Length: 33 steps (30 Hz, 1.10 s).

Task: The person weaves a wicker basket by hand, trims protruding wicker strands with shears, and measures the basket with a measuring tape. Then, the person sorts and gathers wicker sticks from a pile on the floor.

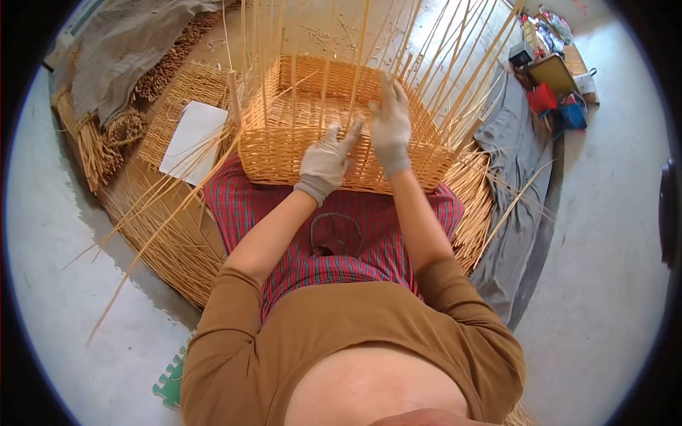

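Observation:
A wicker basket (pixel 284 156) with a rectangular base rests across my lap, tall upright stakes (pixel 325 89) rising from its walls. My left hand (pixel 327 162), in a pale work glove, lies at the near wall's rim, thumb and forefinger apart, the forefinger close to a stake. Farther right, my right hand (pixel 391 131) wears a similar glove and reaches up over the near wall. Its fingers are stretched upward and slightly blurred beside the stakes. No firm hold shows in either hand.
Long loose rods (pixel 167 241) fan out at the left, near a white sheet (pixel 193 138) and a woven panel (pixel 177 99). More rods (pixel 472 199) lie at the right beside grey cloth (pixel 515 213). A red container (pixel 542 97) stands among clutter at the upper right.

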Motion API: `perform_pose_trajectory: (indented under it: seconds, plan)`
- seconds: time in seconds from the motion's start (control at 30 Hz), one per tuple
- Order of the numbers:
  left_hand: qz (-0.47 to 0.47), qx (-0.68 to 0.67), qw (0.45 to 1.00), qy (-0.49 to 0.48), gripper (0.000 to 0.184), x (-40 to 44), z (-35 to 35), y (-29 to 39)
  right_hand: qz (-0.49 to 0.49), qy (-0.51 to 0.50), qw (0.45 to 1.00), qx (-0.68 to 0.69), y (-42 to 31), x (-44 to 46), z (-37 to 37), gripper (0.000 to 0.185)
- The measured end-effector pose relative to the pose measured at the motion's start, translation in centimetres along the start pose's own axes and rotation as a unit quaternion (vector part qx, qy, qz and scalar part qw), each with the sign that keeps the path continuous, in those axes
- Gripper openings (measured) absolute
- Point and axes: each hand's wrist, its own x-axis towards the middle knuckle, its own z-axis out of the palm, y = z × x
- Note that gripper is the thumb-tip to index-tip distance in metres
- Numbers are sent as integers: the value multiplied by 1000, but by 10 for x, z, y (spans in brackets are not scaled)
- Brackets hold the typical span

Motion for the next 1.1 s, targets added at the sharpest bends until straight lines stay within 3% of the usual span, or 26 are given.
perform_pose_trajectory:
  seconds: [0.07,0.13,0.2,0.23,0.27,0.3,0.33,0.37,0.43,0.47,0.5,0.53,0.6,0.67,0.7,0.77,0.8,0.83,0.87,0.9,0.93,0.97,1.0,1.03,1.07,1.1]
  plan:
    - [3,89,995,52,77,0,1,-5,-27,127,984,123,-45,24,-11,53]
    - [32,140,986,82,74,13,16,-15,-16,223,883,412,-28,-18,-42,40]
    - [92,125,976,152,69,13,22,2,190,228,888,350,60,-93,-49,32]
    - [100,124,974,158,69,24,19,15,183,235,889,348,60,-88,-57,32]
    - [135,86,975,155,71,31,22,34,130,218,951,175,62,-89,-67,30]
    - [164,46,975,144,73,32,30,54,83,186,979,-4,55,-93,-78,29]
    - [143,90,980,106,75,39,54,64,-45,187,976,-102,26,-58,-93,30]
    - [147,87,980,98,75,35,58,74,-7,146,982,-116,18,-34,-91,37]
    - [56,116,992,-6,78,39,50,86,24,110,985,-128,17,-20,-91,44]
    - [63,132,989,-22,79,40,43,87,48,159,985,54,15,-25,-99,50]
    - [61,130,990,-13,79,46,42,85,62,197,949,237,15,-24,-108,56]
    - [53,145,988,-22,76,49,44,84,40,194,965,173,41,-53,-124,51]
    - [44,153,987,-35,72,48,48,82,303,209,918,147,70,-111,-141,42]
    - [85,1,995,44,57,42,48,74,327,265,890,179,31,-133,-137,31]
    - [75,10,996,40,57,37,50,67,333,258,887,188,19,-126,-137,31]
    - [109,-252,914,299,41,10,47,29,288,178,919,204,-2,-119,-121,26]
    - [101,-90,907,399,34,-7,33,-2,298,122,920,224,-5,-118,-107,25]
    - [94,-49,911,398,34,-28,15,-36,298,71,921,240,-6,-116,-88,24]
    - [-48,36,895,442,36,-45,2,-61,219,41,929,296,-4,-119,-56,27]
    - [-186,103,853,476,38,-54,-2,-76,169,-12,951,259,-17,-118,-31,28]
    - [-207,54,845,489,40,-58,-10,-91,117,-67,967,214,-38,-114,0,28]
    - [-225,7,835,502,41,-60,-19,-106,192,-138,857,458,-47,-117,40,27]
    - [-219,-98,850,470,40,-57,-21,-116,148,-221,912,313,-120,-99,33,23]
    - [-219,-96,849,471,40,-60,-16,-133,70,-274,919,274,-137,-98,57,24]
    - [-205,-324,795,470,42,-60,-8,-155,-30,-276,942,186,-161,-92,70,23]
    - [-176,-536,698,442,43,-58,-7,-168,-89,-268,937,208,-173,-88,90,24]
